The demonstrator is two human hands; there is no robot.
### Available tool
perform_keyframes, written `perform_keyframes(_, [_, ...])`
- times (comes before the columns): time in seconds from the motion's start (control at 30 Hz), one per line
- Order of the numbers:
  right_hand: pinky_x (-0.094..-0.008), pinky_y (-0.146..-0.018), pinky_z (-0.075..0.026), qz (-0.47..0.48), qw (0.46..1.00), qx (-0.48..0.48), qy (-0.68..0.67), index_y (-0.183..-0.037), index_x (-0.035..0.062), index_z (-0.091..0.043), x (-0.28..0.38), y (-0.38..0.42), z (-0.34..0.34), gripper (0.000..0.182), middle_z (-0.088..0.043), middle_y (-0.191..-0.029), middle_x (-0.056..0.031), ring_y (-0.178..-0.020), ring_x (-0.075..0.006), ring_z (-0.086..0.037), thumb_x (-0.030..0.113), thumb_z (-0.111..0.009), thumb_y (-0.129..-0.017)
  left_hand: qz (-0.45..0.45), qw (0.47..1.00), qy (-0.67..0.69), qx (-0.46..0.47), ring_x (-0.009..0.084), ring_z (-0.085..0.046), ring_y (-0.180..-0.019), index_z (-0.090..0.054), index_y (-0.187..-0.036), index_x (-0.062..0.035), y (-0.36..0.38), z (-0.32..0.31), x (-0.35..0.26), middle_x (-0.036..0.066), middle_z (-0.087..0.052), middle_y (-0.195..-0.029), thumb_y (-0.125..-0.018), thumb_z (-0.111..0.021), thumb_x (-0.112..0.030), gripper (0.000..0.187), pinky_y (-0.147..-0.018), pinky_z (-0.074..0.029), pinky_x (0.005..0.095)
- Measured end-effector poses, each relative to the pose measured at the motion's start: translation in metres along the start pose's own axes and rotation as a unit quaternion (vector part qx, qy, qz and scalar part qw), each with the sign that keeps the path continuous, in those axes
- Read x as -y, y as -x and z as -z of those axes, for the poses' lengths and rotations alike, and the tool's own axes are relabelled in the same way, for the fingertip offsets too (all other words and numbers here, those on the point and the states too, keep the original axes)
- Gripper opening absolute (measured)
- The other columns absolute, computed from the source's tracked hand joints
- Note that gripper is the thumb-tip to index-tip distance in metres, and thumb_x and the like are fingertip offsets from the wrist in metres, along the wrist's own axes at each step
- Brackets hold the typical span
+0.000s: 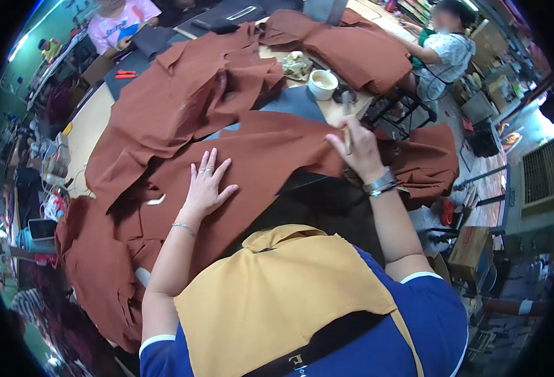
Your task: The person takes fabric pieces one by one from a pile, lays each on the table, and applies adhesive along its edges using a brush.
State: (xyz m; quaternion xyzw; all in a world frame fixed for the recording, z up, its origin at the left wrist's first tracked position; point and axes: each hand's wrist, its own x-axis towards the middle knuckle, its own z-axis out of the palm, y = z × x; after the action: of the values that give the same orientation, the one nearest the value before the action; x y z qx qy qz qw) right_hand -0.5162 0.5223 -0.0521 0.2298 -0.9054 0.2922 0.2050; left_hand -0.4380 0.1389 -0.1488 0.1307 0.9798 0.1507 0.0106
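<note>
Reddish-brown sheet material (252, 151) lies spread in front of me. My left hand (206, 188) rests flat on it with the fingers apart. My right hand (357, 147) is closed around the handle of a brush-like tool (347, 103), held upright over the right part of the sheet. Just beyond that hand stands a white cup (322, 84) with pale contents, beside a crumpled whitish lump (297, 65). A blue-grey surface (296, 103) shows between the brown pieces.
More brown sheets (352, 50) are piled at the far side and hang over the right edge. An orange-red tool (125, 74) lies at the far left. Two people sit across the table, one left, one right. A cardboard box (471, 251) stands at the right.
</note>
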Motion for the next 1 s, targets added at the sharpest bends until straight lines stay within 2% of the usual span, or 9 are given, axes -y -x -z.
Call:
perform_keyframes(0.03, [-0.0481, -0.066, -0.051, -0.043, 0.998, 0.022, 0.040, -0.104, 0.0091, -0.054, -0.008, -0.001, 0.022, 0.036, -0.062, -0.078, -0.0173, -0.082, -0.0405, -0.065, 0.018, -0.080, -0.082, -0.006, 1.000, 0.000, 0.005, 0.0367, -0.011, -0.154, -0.043, -0.152, -0.0195, -0.008, -0.003, -0.008, 0.019, -0.014, -0.166, -0.091, -0.058, -0.060, 0.075, -0.118, -0.012, 0.0657])
perform_keyframes(0.17, [-0.0504, -0.073, -0.050, 0.020, 0.981, -0.050, 0.186, -0.106, 0.0078, -0.057, -0.053, -0.019, 0.062, 0.029, -0.065, -0.079, -0.0163, -0.084, -0.0390, -0.066, 0.031, -0.068, -0.093, 0.005, 1.000, -0.011, -0.013, 0.0399, -0.010, -0.153, -0.036, -0.155, -0.0185, -0.034, -0.023, -0.050, 0.021, -0.012, -0.166, -0.091, -0.055, -0.064, 0.081, -0.116, -0.012, 0.0685])
perform_keyframes(0.2, [-0.0459, -0.079, -0.052, -0.086, 0.992, -0.051, 0.074, -0.112, 0.0070, -0.061, -0.065, -0.023, 0.063, 0.031, -0.070, -0.087, -0.0172, -0.091, -0.0373, -0.067, 0.034, -0.063, -0.098, 0.017, 1.000, -0.007, -0.025, 0.0407, -0.010, -0.153, -0.035, -0.156, -0.0184, -0.035, -0.026, -0.060, 0.021, -0.011, -0.166, -0.091, -0.055, -0.064, 0.081, -0.115, -0.013, 0.0693])
perform_keyframes(0.33, [-0.0376, -0.083, -0.055, -0.113, 0.986, -0.097, -0.069, -0.113, 0.0083, -0.073, -0.080, -0.063, 0.055, 0.030, -0.074, -0.099, -0.0179, -0.093, -0.0344, -0.071, 0.032, -0.067, -0.095, 0.063, 0.998, -0.015, -0.026, 0.0429, -0.009, -0.153, -0.030, -0.157, -0.0142, -0.024, -0.030, -0.077, 0.024, -0.010, -0.165, -0.092, -0.053, -0.064, 0.085, -0.113, -0.015, 0.0721])
perform_keyframes(0.43, [-0.0367, -0.083, -0.056, -0.035, 0.998, -0.047, 0.015, -0.104, 0.0037, -0.076, -0.100, -0.093, 0.038, 0.030, -0.074, -0.100, -0.0169, -0.092, -0.0302, -0.072, 0.031, -0.072, -0.091, 0.081, 0.997, -0.018, -0.001, 0.0429, -0.010, -0.152, -0.028, -0.157, -0.0102, -0.001, -0.028, -0.083, 0.025, -0.012, -0.164, -0.091, -0.053, -0.065, 0.090, -0.113, -0.014, 0.0730])
perform_keyframes(0.57, [-0.0354, -0.082, -0.056, -0.098, 0.994, 0.003, -0.036, -0.101, 0.0062, -0.078, -0.120, -0.131, 0.006, 0.028, -0.075, -0.093, -0.0159, -0.088, -0.0272, -0.073, 0.030, -0.076, -0.086, 0.102, 0.993, -0.040, 0.052, 0.0423, -0.009, -0.153, -0.027, -0.157, -0.0092, 0.026, -0.018, -0.093, 0.025, -0.013, -0.164, -0.092, -0.052, -0.065, 0.090, -0.111, -0.013, 0.0743])
perform_keyframes(0.73, [-0.0379, -0.086, -0.056, -0.145, 0.989, 0.038, -0.010, -0.097, 0.0082, -0.078, -0.160, -0.153, -0.040, 0.032, -0.075, -0.094, -0.0172, -0.090, -0.0299, -0.073, 0.036, -0.078, -0.082, 0.053, 0.997, -0.018, -0.051, 0.0403, -0.013, -0.152, -0.034, -0.155, -0.0121, -0.008, -0.023, -0.087, 0.020, -0.021, -0.163, -0.093, -0.055, -0.061, 0.082, -0.114, -0.010, 0.0711])
perform_keyframes(0.87, [-0.0397, -0.087, -0.055, -0.220, 0.975, 0.024, -0.032, -0.097, 0.0077, -0.078, -0.166, -0.157, -0.044, 0.038, -0.075, -0.095, -0.0174, -0.094, -0.0328, -0.072, 0.042, -0.077, -0.080, 0.042, 0.999, 0.008, -0.029, 0.0381, -0.015, -0.152, -0.038, -0.154, -0.0182, -0.030, -0.027, -0.078, 0.018, -0.022, -0.164, -0.091, -0.057, -0.061, 0.078, -0.116, -0.013, 0.0669])
perform_keyframes(1.0, [-0.0335, -0.084, -0.055, -0.102, 0.988, -0.047, -0.108, -0.102, 0.0068, -0.078, -0.157, -0.141, -0.016, 0.028, -0.076, -0.100, -0.0108, -0.091, -0.0220, -0.073, 0.031, -0.072, -0.090, 0.052, 0.999, 0.014, -0.007, 0.0391, -0.017, -0.152, -0.040, -0.153, -0.0171, -0.020, -0.012, -0.069, 0.019, -0.022, -0.163, -0.091, -0.058, -0.061, 0.078, -0.117, -0.014, 0.0657])
